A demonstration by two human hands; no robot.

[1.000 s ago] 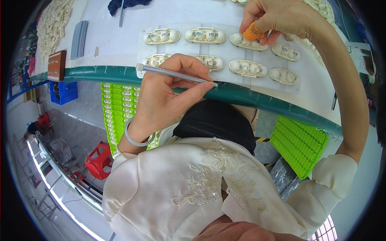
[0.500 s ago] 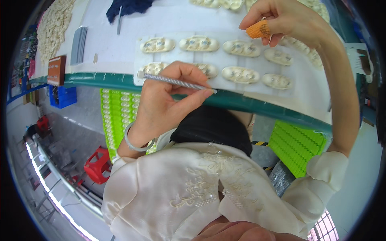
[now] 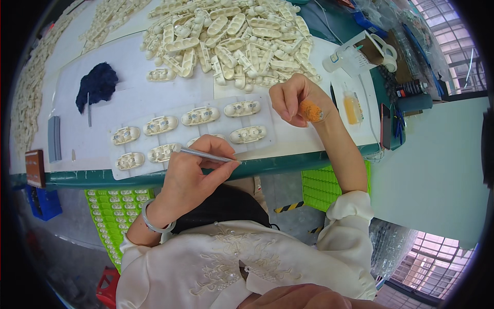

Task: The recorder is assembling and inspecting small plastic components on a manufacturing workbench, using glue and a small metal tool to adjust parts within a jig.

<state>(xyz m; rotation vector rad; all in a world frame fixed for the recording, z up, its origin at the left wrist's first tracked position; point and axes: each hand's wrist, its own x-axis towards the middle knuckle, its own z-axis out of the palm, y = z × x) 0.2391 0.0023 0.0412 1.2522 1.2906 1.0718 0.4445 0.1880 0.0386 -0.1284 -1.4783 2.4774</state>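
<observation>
My left hand [image 3: 198, 167] is closed around a slim silver ribbed rod [image 3: 208, 155], held slantwise over the near edge of a pale tray [image 3: 177, 135]. In that tray, long cream plastic pieces [image 3: 200, 116] lie in two rows, small greyish parts showing in them; my left hand partly covers one in the near row. Just off the tray's right end hovers my right hand [image 3: 298, 100], fingers curled together, with an orange textured finger cover [image 3: 311, 110] on one digit. What its fingertips hold, if anything, is hidden.
A large heap of cream pieces [image 3: 231, 38] fills the table's far side. Dark blue cloth [image 3: 98, 85] and grey strips [image 3: 54, 139] lie left. A clear bottle [image 3: 335, 61] and an orange-filled container [image 3: 352, 109] are on the right. Green trays [image 3: 324, 188] sit below the table edge.
The view has swung, bringing the heap and the bottles in. My right hand has moved rightward and nearer relative to the tray, its fingers now more curled. My left hand keeps hold of the rod.
</observation>
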